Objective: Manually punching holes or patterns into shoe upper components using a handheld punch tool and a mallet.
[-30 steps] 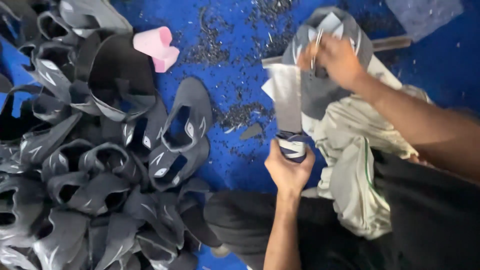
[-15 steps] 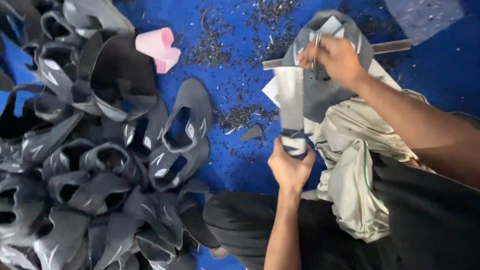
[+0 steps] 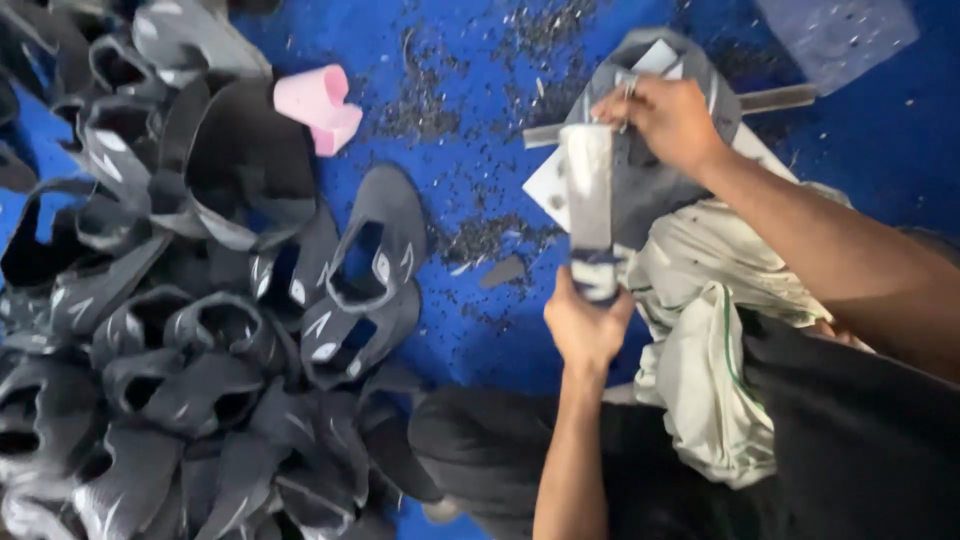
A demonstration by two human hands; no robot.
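Your left hand is closed round the near end of a pale strip | strip runs straight away from you | your right hand pins the grey shoe upper at its far end, just right of the strip | blue mat beneath.

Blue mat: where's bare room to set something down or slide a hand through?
The freest patch of the blue mat is at the top right, past the metal bar, with light scraps. A narrower strip lies between the shoe pile and the left hand, littered with shavings. The left side is packed with grey uppers; the right hand and the cloth crowd the right.
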